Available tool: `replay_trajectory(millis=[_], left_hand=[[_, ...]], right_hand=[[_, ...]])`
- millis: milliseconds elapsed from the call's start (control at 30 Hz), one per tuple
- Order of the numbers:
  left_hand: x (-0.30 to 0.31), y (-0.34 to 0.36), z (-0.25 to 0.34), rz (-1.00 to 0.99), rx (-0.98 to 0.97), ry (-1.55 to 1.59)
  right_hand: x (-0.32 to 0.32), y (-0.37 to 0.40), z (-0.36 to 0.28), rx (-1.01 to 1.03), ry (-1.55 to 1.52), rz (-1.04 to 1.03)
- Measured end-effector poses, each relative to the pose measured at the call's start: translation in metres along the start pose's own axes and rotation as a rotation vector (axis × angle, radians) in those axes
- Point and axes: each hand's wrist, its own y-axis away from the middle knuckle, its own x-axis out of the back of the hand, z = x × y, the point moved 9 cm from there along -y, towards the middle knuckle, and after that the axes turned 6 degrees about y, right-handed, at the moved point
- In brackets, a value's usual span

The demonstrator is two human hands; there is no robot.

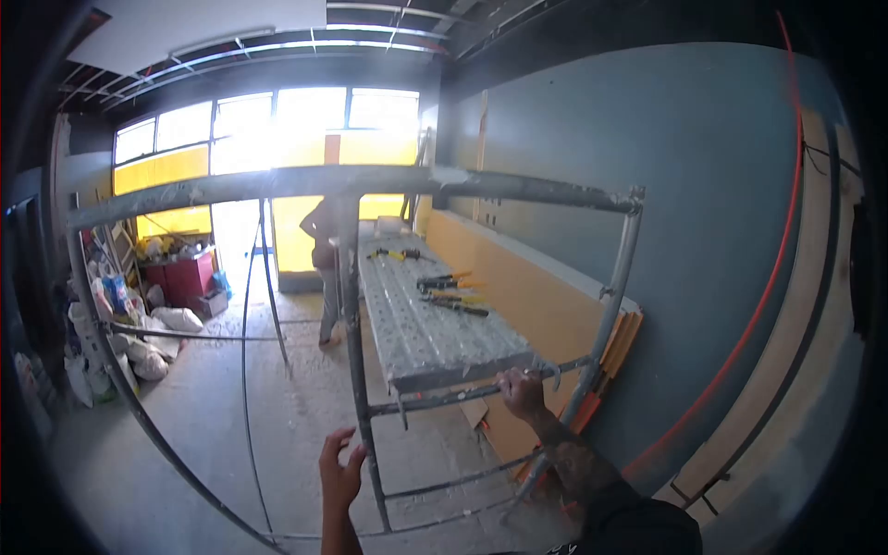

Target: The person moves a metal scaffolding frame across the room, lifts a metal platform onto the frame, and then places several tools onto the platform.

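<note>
A metal scaffold frame [351, 305] stands directly in front of me, with a metal platform [444, 324] resting on its rungs. My right hand [523, 390] is closed around the scaffold rung at the platform's near right corner. Left of the frame's middle upright, my left hand [342, 462] is raised with its fingers apart and curved, holding nothing. Tools lie on the platform: black and yellow ones [398, 253] toward the far end, and several with orange or dark handles [453, 294] nearer its middle.
A person [326, 268] stands beyond the frame, left of the platform. Bags [139, 351] and a red box [185, 280] are piled at the left. Boards [527, 324] lean along the grey wall [666, 185]. A red cable [763, 305] hangs at the right.
</note>
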Motion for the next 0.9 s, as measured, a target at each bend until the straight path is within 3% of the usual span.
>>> replay_trajectory(millis=[100,167,300,433,667,733,800,900], left_hand=[[-0.018,-0.029,0.002,-0.06,-0.082,-0.001],[-0.029,-0.044,0.0,-0.036,-0.087,-0.024],[-0.047,-0.06,-0.047,-0.037,0.057,0.058],[-0.054,-0.065,-0.079,-0.096,0.235,0.325],[-0.057,-0.063,-0.106,-0.08,0.193,0.224],[-0.055,-0.052,-0.146,-0.102,0.256,0.297],[-0.049,-0.037,-0.175,-0.033,0.323,0.422],[-0.05,-0.034,-0.181,0.065,0.375,0.539]], right_hand=[[0.005,0.01,-0.01,-0.076,-0.062,0.077],[0.019,0.021,-0.025,-0.048,-0.085,0.25],[0.032,0.032,-0.048,-0.043,-0.151,0.202],[0.04,0.043,-0.031,-0.168,-0.422,0.215],[0.011,0.102,0.067,-0.434,-0.457,0.327],[-0.054,0.158,0.126,-0.914,-0.73,0.204],[-0.122,0.218,0.164,-0.986,-0.779,0.081],[-0.207,0.322,0.189,-1.482,-1.013,0.095]])
